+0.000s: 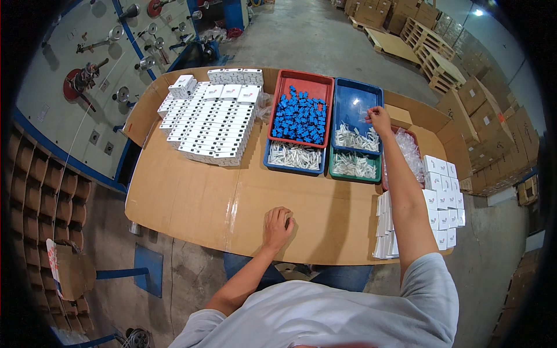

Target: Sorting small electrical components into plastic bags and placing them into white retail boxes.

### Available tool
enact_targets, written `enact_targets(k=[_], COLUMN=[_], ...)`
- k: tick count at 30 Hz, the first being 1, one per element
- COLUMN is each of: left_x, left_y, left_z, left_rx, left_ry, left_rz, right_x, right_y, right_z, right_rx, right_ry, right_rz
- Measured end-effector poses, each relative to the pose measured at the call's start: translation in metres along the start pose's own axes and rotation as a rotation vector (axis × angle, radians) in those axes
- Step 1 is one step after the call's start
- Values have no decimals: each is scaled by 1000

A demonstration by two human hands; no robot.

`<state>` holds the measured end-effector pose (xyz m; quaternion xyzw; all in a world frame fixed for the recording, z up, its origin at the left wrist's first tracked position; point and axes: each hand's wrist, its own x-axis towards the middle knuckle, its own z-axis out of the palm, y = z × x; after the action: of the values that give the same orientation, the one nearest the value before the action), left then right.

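Okay, right hand (380, 120) is over the right edge of the upper blue tray (353, 100), fingertips pinched together on what looks like a small clear piece (366, 114); it's tiny and see-through, so shape is uncertain. Left hand (278, 225) rests on the cardboard sheet (191, 200) near its front edge, fingers loosely curled; can't tell whether they close on anything.

Upper blue tray: white pieces (355, 139) heaped at the near end, far part bare. Green tray (355, 176) just below it in view, more white tube-like pieces inside. To the left, red tray (306, 75) full of small blue parts (299, 119), overlapping a lower blue tray (293, 169) with white pieces too. Crumpled clear plastic (409, 155) just right of the right forearm (403, 185), partly covered by it.

White boxes (212, 127) in neat rows on the left, a few on top; another batch of white packs (442, 203) at right, beside the forearm.

Background: machine panel with reels (69, 116) left, wooden pallets (429, 55) and brown cartons (487, 116) right.
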<state>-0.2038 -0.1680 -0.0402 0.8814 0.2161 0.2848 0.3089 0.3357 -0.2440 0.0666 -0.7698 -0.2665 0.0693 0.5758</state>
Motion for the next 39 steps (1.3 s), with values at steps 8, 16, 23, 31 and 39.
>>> enact_targets(k=[8,16,23,31,39], left_x=[-2,1,-5,1,-1], left_y=[-3,2,-3,2,1], left_z=[-2,-1,-7,-2,-5], left_rx=[31,3,21,48,39], left_ry=[-22,4,-9,-21,-20], left_rz=[0,8,-22,-3,-7], right_x=[-25,-32,-48,-64,-101], right_y=[8,40,38,10,-5], right_z=[6,4,13,-15,27], right_rx=[95,14,159,-228,-986], right_ry=[191,393,306,250,-11], right_rz=[32,-187,100,-190,106])
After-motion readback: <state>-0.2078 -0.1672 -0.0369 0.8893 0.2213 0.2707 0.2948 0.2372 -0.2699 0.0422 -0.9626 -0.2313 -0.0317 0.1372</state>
